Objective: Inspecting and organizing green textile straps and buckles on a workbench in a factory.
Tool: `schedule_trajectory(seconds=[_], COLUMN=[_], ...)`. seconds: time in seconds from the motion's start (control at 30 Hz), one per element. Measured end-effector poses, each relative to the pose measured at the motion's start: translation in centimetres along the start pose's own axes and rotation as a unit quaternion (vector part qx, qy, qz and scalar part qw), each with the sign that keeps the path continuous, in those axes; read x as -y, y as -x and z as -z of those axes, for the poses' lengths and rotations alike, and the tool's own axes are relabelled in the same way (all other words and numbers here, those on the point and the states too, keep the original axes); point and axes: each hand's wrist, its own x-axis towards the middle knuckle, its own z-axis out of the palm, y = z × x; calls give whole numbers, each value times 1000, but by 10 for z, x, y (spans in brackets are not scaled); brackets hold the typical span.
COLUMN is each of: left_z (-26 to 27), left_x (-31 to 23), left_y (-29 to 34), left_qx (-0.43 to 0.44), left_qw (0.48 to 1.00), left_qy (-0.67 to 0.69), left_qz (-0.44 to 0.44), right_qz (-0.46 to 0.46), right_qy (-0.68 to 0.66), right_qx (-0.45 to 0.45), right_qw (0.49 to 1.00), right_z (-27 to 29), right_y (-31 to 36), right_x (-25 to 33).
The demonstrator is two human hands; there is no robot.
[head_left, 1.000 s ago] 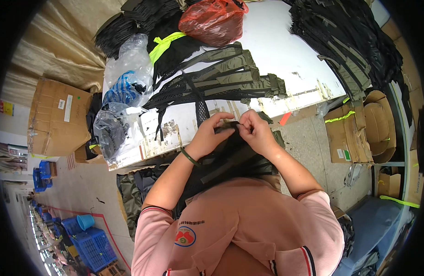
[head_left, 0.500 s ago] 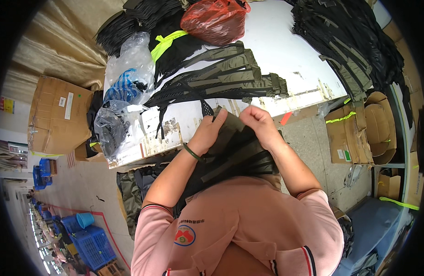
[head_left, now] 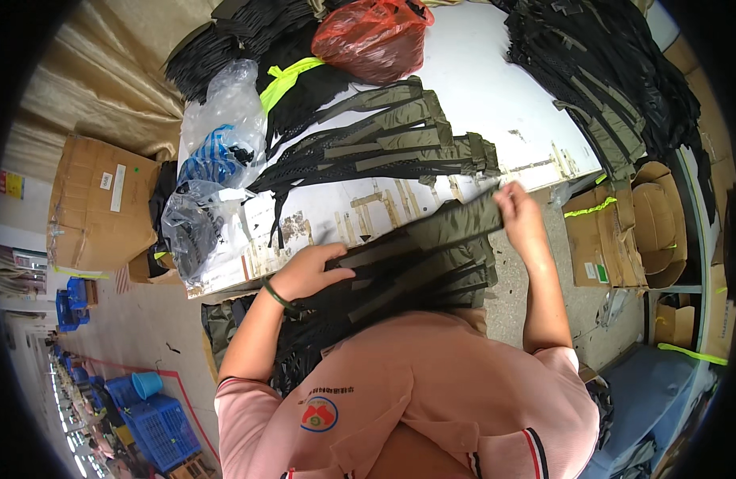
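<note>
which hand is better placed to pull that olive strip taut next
Probably the right hand: its fingertips grip the outer end of the olive strip. The left hand is at the strip's darker part, thumb and fingers parted, with no clear grip.

One left hand (head_left: 306, 273), one right hand (head_left: 523, 215), one bracelet (head_left: 276, 296), one red bag (head_left: 372, 41), one light-blue bucket (head_left: 147, 386), one white table (head_left: 480, 56) are showing. Black-olive strips (head_left: 456, 227) are overlapping (exact number not countable).

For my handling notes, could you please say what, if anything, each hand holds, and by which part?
The right hand pinches an olive-and-black strap by its olive end; whether the left hand grips it cannot be told.
</note>
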Motion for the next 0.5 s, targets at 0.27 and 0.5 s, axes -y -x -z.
schedule_trajectory(seconds=[0.27,0.5], left_z=[-71,-54], left_x=[82,47], left_y=[-13,-21], left_qx=[91,130], left_qw=[967,942], left_qy=[-221,-296], left_qz=[90,93], right_qz=[77,53], right_qy=[81,108], right_qx=[-13,-1], right_qw=[994,993], right_z=[-40,-84], right_y=[-58,-136], right_x=[41,35])
